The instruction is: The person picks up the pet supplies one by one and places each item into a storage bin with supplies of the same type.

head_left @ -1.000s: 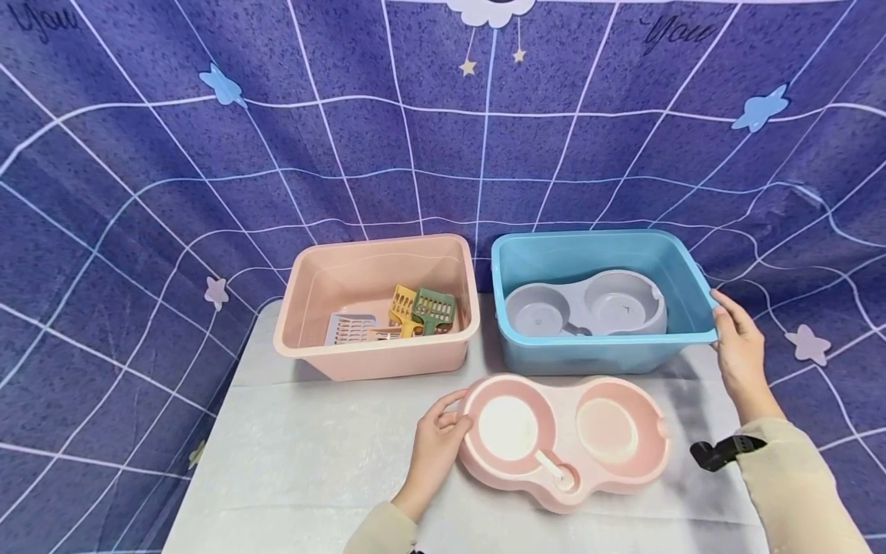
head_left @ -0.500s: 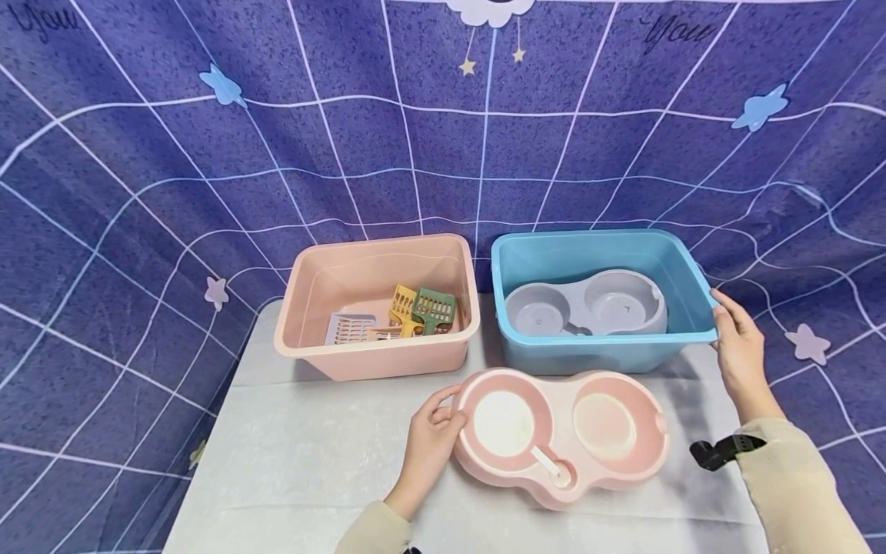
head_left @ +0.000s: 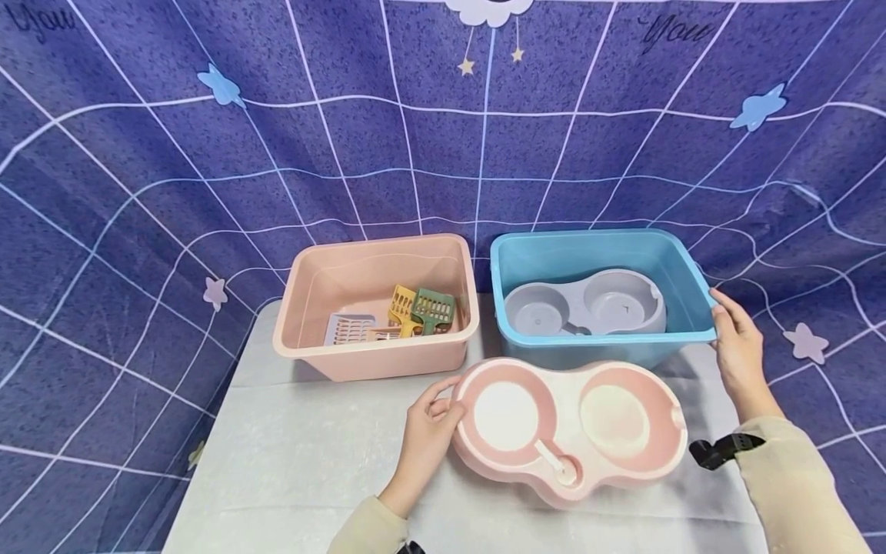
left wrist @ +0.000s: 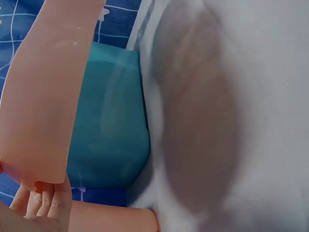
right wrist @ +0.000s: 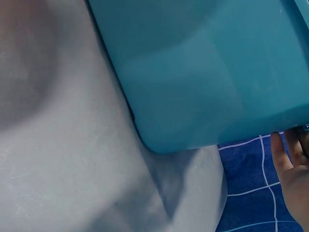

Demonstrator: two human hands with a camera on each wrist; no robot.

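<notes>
My left hand (head_left: 431, 431) grips the left end of a pink double pet bowl (head_left: 566, 400), thumb on the upper rim and fingers underneath. In the left wrist view the pink bowl (left wrist: 46, 96) hangs above the table, its shadow on the white cloth. A small white strip lies in its front notch. At the right, my right hand (head_left: 739, 350) holds the rim of a blue plastic tub (head_left: 588, 355) near its front right corner. Inside that tub sits a grey double pet bowl (head_left: 577, 296). The right wrist view shows fingers (right wrist: 280, 150) against the blue tub's end.
Left of the blue tub stands a pink tub (head_left: 388, 362) holding several litter scoops, among them a green scoop (head_left: 434, 308), a yellow scoop (head_left: 401, 304) and a pale grey scoop (head_left: 349, 328). A white cloth (head_left: 304, 454) covers the table. Purple curtain (head_left: 443, 138) hangs behind.
The pink bowl has risen off the table toward the head camera, its right end shifting right. My left hand moved slightly up and left with it. The right hand stayed on the blue tub.
</notes>
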